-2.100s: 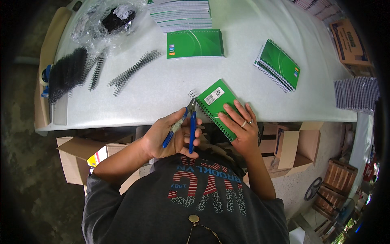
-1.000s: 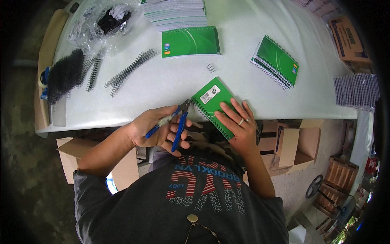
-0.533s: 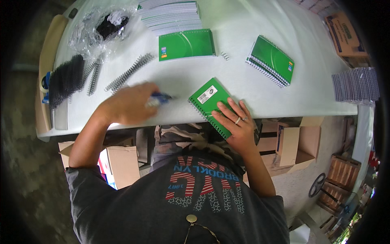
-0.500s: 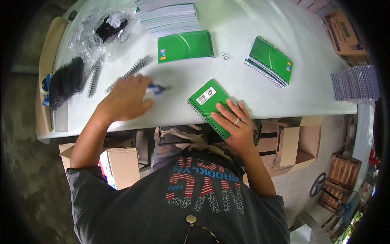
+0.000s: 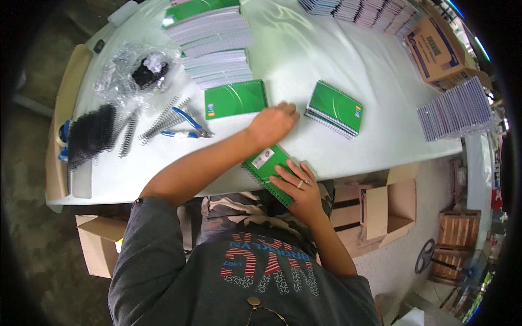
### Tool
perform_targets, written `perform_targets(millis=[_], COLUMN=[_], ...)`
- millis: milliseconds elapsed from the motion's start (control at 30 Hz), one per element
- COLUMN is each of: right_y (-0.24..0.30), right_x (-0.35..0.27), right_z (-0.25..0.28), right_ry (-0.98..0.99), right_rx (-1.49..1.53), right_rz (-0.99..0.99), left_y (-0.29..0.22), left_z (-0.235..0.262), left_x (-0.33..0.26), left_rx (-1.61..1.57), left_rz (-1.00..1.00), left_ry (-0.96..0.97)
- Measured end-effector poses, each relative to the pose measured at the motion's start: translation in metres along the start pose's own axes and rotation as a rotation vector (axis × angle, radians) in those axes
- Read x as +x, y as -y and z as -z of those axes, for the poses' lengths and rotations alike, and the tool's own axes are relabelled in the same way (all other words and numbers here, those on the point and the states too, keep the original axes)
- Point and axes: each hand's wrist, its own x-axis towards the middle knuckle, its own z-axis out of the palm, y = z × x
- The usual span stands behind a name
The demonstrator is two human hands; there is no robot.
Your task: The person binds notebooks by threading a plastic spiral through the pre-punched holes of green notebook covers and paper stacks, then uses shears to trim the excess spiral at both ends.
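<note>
My right hand (image 5: 302, 190) has its fingers spread over the cover of a green spiral notebook (image 5: 278, 165), with the thumb out of sight. This notebook lies at the table's near edge, one corner jutting past it, its coil facing lower left. My left hand (image 5: 276, 124) reaches across above it, fingers curled together near the tabletop; what they pinch, if anything, is hidden. Left of that arm, blue-handled pliers (image 5: 186, 118) rest with spread handles beside loose black spiral coils (image 5: 157, 126). A green notebook (image 5: 235, 99) and a small pile of spiral-bound notebooks (image 5: 334, 107) flank my left hand.
Tall stacks of notebooks (image 5: 209, 35) stand farther back. Left are a clear plastic bag (image 5: 117, 70) and a dense bunch of black coils (image 5: 91, 133). At right sit a cardboard box (image 5: 435, 49) and a notebook stack (image 5: 454, 111). Open cartons (image 5: 399, 204) stand below the table.
My left hand has left the pliers on the table and moved right, past the notebook. The small loose coil piece seen there before is now out of sight. My right hand stays on the notebook.
</note>
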Motion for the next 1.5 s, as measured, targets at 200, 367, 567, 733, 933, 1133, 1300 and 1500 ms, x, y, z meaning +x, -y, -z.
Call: perform_targets(millis=[200,367,567,733,933,1133,1300,1500], right_y=[0.003,0.004,0.011,-0.033,-0.133,-0.115,-0.111,-0.105], right_x=[0.001,0.006,0.033,0.087,0.068,0.072,0.077,0.081], right_z=[0.001,0.012,0.052,0.097,0.062,0.032,0.039,0.041], right_ry=[-0.043,-0.105,-0.758,-0.825,-0.526,-0.855,-0.922,-0.925], right_rx=[0.025,0.287,0.915,0.671,-0.38,0.195,0.179,0.164], right_rz=[-0.04,-0.075,-0.47,-0.5,-0.802,-0.71,-0.756,-0.738], left_y=[0.064,0.123,-0.038,-0.069,-0.037,-0.029,-0.048,-0.04], left_z=[0.114,0.158,0.102,0.087,-0.012,-0.035,-0.024,-0.008], left_x=[-0.052,-0.092,-0.047,0.03,0.064,0.062,0.066,0.061], left_rx=[-0.011,0.588,-0.812,-1.25,-0.205,-0.765,-0.843,-0.887], left_rz=[0.309,0.678,0.385,0.518,0.565,0.56,0.633,0.588], left_ry=[-0.635,-0.691,-0.348,-0.379,-0.221,-0.451,-0.364,-0.456])
